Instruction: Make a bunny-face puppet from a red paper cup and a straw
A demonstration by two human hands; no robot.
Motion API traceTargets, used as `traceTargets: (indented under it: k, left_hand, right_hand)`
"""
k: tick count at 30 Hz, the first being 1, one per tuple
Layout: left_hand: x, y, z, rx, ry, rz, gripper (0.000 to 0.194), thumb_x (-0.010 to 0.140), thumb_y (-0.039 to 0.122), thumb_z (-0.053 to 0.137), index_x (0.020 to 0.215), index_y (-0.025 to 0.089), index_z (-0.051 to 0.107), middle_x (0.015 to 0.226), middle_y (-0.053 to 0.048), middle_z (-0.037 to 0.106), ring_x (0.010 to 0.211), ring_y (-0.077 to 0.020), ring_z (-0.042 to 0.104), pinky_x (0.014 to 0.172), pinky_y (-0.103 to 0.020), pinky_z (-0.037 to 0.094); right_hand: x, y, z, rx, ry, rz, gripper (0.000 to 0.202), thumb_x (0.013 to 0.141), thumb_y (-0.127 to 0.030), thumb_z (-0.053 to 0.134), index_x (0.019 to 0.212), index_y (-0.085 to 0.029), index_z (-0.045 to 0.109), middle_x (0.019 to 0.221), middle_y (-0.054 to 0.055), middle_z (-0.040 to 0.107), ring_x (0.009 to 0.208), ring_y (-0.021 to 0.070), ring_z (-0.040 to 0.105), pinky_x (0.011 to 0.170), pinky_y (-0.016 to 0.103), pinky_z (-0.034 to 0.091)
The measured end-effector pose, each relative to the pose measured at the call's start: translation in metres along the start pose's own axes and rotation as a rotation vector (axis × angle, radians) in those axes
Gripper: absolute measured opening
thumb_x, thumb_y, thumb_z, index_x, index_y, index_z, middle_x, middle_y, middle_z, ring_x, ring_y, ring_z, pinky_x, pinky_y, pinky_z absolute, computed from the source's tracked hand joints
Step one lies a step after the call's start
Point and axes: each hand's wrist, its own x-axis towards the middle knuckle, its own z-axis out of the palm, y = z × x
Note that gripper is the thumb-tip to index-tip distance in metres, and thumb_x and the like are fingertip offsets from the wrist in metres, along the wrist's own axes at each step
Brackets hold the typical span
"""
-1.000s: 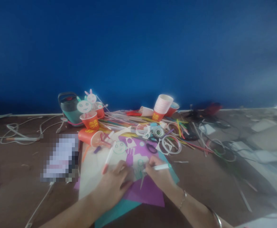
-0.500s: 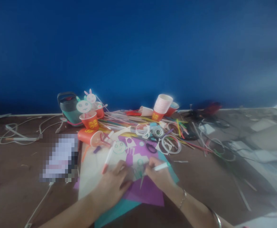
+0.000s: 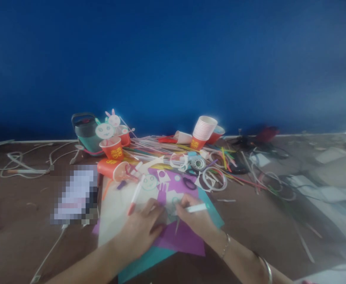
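While your right hand (image 3: 196, 221) pinches a white marker (image 3: 197, 208) over the green drawing (image 3: 171, 215) between your hands, your left hand (image 3: 141, 227) rests bent on the white sheet (image 3: 113, 215); whether it grips anything, I cannot tell. Purple paper (image 3: 181, 240) lies under the drawing, a red-ended marker (image 3: 135, 194) just beyond your left hand, stacked cups (image 3: 204, 132) farther back.
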Motion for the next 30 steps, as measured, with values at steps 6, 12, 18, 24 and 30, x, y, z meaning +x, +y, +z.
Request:
traceTargets:
  k: [6, 12, 18, 24, 30]
  left_hand:
    - [0.0002, 0.0003, 0.0004, -0.004, -0.002, 0.002, 0.039, 0.089, 0.020, 0.048, 0.127, 0.029, 0.051, 0.133, -0.007, 0.051, 0.107, -0.0259, 0.062, 0.104, -0.055, 0.034]
    - [0.0000, 0.0017, -0.0015, 0.003, -0.019, -0.004, 0.037, 0.090, 0.023, 0.047, 0.127, 0.027, 0.052, 0.132, -0.008, 0.051, 0.105, -0.0279, 0.063, 0.102, -0.060, 0.035]
    - [0.0011, -0.0007, 0.0015, -0.005, -0.010, 0.003, 0.038, 0.090, 0.022, 0.049, 0.127, 0.027, 0.052, 0.133, -0.008, 0.051, 0.106, -0.0277, 0.063, 0.103, -0.058, 0.035]
    - [0.0014, -0.0009, 0.0014, -0.030, -0.010, -0.007, 0.037, 0.089, 0.023, 0.050, 0.126, 0.028, 0.053, 0.133, -0.007, 0.051, 0.104, -0.0280, 0.064, 0.103, -0.061, 0.034]
    - [0.0010, -0.0001, 0.0003, -0.041, -0.016, -0.006, 0.039, 0.089, 0.021, 0.050, 0.127, 0.027, 0.052, 0.134, -0.008, 0.051, 0.108, -0.0282, 0.062, 0.103, -0.060, 0.033]
  right_hand:
    - [0.0013, 0.0018, 0.0018, -0.015, 0.046, -0.007, 0.031, 0.081, -0.032, 0.053, 0.058, -0.023, 0.035, 0.049, -0.007, 0.035, 0.048, 0.0091, 0.034, 0.045, 0.021, 0.030]
    - [0.0015, -0.0038, 0.0012, -0.026, 0.031, 0.004, 0.029, 0.079, -0.032, 0.052, 0.058, -0.023, 0.036, 0.049, -0.007, 0.036, 0.048, 0.0094, 0.034, 0.045, 0.022, 0.030]
    - [0.0022, -0.0009, 0.0017, -0.047, 0.004, 0.000, 0.031, 0.083, -0.034, 0.052, 0.059, -0.023, 0.035, 0.049, -0.008, 0.034, 0.047, 0.0090, 0.033, 0.045, 0.022, 0.028]
    - [0.0026, 0.0019, 0.0019, -0.061, 0.002, -0.023, 0.030, 0.082, -0.031, 0.052, 0.059, -0.022, 0.035, 0.049, -0.008, 0.034, 0.048, 0.0088, 0.033, 0.046, 0.021, 0.028]
    - [0.0028, 0.0010, 0.0013, -0.060, 0.006, -0.033, 0.025, 0.077, -0.026, 0.052, 0.058, -0.022, 0.037, 0.049, -0.008, 0.036, 0.048, 0.0094, 0.034, 0.045, 0.021, 0.029]
